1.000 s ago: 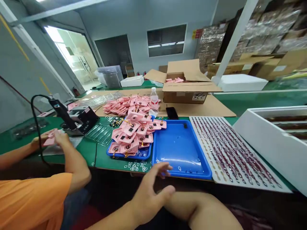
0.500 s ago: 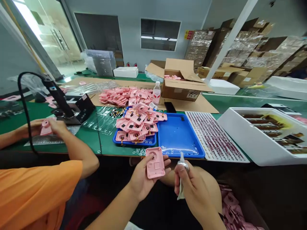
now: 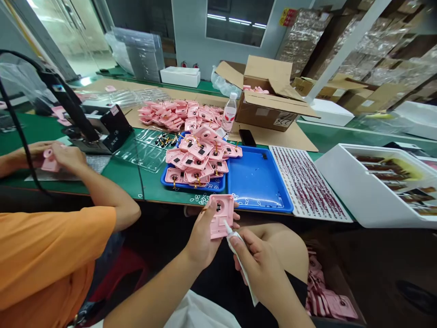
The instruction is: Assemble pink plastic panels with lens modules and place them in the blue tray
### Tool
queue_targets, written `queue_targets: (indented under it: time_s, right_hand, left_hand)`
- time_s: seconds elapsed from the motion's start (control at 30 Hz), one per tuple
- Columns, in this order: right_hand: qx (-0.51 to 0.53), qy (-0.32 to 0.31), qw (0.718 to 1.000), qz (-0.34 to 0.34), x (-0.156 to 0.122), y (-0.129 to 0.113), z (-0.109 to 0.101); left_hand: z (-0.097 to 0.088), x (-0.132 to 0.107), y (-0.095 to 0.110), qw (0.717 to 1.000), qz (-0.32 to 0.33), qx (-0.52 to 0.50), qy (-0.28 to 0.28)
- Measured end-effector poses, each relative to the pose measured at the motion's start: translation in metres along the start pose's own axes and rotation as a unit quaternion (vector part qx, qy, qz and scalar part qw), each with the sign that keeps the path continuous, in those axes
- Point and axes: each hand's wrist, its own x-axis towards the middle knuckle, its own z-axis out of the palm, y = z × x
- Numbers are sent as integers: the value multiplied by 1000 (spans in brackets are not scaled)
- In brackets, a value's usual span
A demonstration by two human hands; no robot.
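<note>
My left hand [image 3: 202,240] grips a pink plastic shell [image 3: 220,216] below the bench's front edge, its inner side turned up. My right hand [image 3: 261,269] is closed round a small white tube [image 3: 239,258] whose nozzle touches the shell's lower edge. Just beyond stands a blue tray [image 3: 196,185] heaped with pink shells that carry black chips and gold parts. To its right sits a second blue tray [image 3: 259,184] holding only a few small bits.
A co-worker in an orange shirt [image 3: 44,264] at my left holds a pink part beside a black tool stand [image 3: 102,130]. On the bench are a white sheet of dark red chains [image 3: 305,184], a white foam box [image 3: 372,196], a cardboard box [image 3: 273,109] and a bottle [image 3: 229,114].
A second ago my left hand was empty by the tray; half a second ago it held the shell. Since then the tube has swung down so its nozzle meets the shell.
</note>
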Motion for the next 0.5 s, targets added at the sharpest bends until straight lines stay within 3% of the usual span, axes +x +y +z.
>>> queue_targets:
  time_s: [0.5]
  right_hand:
    - [11, -10, 1000, 1, -4, 1, -5]
  left_hand:
    - [3, -2, -9, 995, 56, 70, -35]
